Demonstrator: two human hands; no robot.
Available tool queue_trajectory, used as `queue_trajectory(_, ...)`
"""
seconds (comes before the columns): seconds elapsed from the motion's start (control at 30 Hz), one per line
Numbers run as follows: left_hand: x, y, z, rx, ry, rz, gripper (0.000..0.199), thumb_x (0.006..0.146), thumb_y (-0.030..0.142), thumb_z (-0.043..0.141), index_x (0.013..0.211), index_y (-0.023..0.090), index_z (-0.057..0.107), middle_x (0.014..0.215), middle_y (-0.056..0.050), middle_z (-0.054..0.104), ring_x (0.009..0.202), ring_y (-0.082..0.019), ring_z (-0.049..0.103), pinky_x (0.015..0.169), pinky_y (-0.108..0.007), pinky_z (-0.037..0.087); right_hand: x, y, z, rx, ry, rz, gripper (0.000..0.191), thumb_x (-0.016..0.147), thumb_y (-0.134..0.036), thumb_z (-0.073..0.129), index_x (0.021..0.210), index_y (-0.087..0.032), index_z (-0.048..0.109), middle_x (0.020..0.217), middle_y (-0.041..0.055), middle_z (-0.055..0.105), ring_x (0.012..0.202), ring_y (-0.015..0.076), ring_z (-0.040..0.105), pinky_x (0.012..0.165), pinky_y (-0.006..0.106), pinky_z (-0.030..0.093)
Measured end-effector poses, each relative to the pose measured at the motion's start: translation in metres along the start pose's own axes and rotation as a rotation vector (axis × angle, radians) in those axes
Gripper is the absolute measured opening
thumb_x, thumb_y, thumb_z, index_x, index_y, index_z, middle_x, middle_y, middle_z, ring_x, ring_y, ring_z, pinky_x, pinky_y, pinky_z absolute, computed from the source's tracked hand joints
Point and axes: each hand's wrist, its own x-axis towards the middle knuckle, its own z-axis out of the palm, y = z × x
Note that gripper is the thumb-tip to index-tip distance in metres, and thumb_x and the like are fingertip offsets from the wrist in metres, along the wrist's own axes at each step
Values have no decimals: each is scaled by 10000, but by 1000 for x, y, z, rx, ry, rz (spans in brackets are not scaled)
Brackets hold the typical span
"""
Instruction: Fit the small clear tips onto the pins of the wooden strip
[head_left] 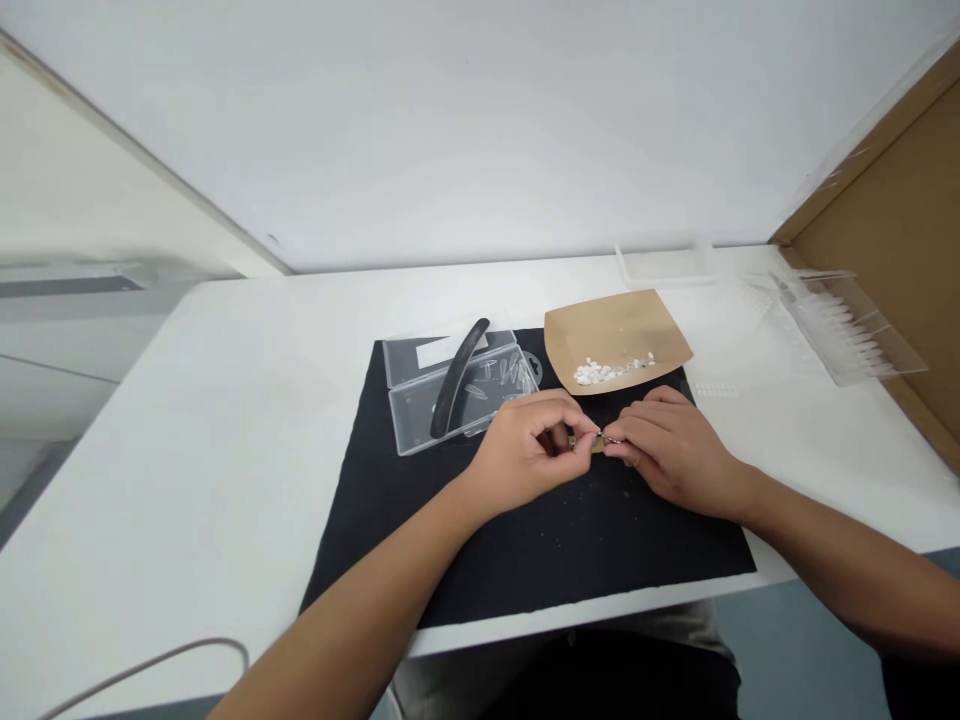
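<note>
Over the black mat [480,560], my left hand [536,445] and my right hand [664,450] meet with their fingertips almost touching. Each is closed in a pinch. A tiny dark, shiny piece [611,440] shows at the right fingertips, and its kind is too small to tell. What the left fingers hold is mostly hidden by them. Something yellowish shows just below the fingertips. Behind my left hand lies an open clear plastic case [409,420] with clear nail tips [514,370] in it. A curved black nail file [457,380] rests across the case.
A brown paper tray [619,325] with small white pieces [592,372] stands behind my hands. At the right is a clear box [847,330] holding rows of pale nail tips. A small translucent strip [716,390] lies beside the mat. A cable [172,650] runs at front left.
</note>
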Motion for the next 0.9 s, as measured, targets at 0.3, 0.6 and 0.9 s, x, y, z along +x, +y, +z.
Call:
queue_trajectory(0.3, -2, 3, 2, -49, 15, -47, 57, 767, 93, 718, 789, 139, 744, 738, -22, 703, 534, -62, 603, 436, -129, 418, -3, 1, 1, 90, -34, 1, 234, 1127, -317, 487, 997, -206, 646, 777, 0, 659, 726, 161, 582, 809, 339, 377)
queue_trajectory(0.6, -1, 7, 2, -72, 19, -28, 101, 754, 105, 720, 673, 144, 674, 673, -15, 681, 515, -55, 539, 434, -131, 396, -1, -1, -2, 196, -66, 27, 261, 1143, -334, 445, 1007, -213, 633, 761, -21, 650, 718, 150, 584, 824, 336, 370)
queue_trajectory(0.9, -3, 3, 6, -126, 7, -67, 113, 731, 120, 699, 656, 147, 620, 656, -3, 642, 526, -58, 516, 464, -150, 376, -2, -2, -1, 266, -116, 56, 251, 1136, -315, 452, 982, -215, 623, 758, -24, 636, 721, 150, 560, 834, 342, 366)
